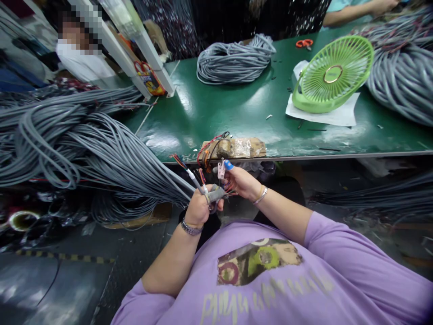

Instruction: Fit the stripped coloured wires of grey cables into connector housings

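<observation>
In front of my body, over the near table edge, my left hand (198, 208) is closed around a grey cable (215, 194). Other grey cable ends (196, 179) with white sleeves and coloured wire tips stick up beside its thumb. My right hand (244, 181) is closed close by, its fingers at the thin coloured wires (229, 186). Blue tape (228, 164) wraps one of its fingertips. A small pinkish piece (221, 170) shows by that fingertip; I cannot make out its kind.
A worn wooden block (248, 147) with red and black leads lies on the table edge. A large bundle of grey cables (98, 144) spreads on the left. On the green table (209, 110) are a cable coil (233, 61), a green fan (333, 74) and orange-handled scissors (304, 43). People are beyond.
</observation>
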`<action>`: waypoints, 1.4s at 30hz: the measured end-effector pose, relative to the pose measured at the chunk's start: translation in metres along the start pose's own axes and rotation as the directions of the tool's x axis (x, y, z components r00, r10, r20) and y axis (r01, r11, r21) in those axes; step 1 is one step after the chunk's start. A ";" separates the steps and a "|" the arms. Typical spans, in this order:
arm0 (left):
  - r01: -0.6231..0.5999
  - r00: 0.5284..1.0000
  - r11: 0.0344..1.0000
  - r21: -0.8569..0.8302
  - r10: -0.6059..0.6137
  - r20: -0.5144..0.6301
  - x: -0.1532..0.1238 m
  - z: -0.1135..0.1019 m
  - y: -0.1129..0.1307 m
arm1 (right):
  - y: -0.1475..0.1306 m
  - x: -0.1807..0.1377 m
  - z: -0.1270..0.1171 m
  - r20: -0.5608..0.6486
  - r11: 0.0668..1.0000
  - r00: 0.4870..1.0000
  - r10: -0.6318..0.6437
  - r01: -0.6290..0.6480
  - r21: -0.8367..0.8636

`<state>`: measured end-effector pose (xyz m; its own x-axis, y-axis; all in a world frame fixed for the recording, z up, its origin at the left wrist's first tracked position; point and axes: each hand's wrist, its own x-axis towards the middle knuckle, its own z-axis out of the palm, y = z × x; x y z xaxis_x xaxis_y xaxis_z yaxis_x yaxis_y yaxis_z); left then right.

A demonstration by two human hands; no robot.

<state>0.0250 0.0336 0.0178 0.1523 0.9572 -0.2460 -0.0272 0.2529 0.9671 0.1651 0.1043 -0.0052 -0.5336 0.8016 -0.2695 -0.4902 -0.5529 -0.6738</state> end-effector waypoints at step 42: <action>-0.116 0.975 0.992 -0.052 0.104 -0.194 -0.012 0.008 -0.003 | 0.016 0.001 -0.002 -0.070 0.978 0.982 -0.176 0.166 -0.128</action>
<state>0.0310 0.0199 0.0188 -0.0459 0.9873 -0.1518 -0.0963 0.1469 0.9844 0.1584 0.0973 -0.0177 -0.3894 0.9004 -0.1942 -0.4798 -0.3782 -0.7917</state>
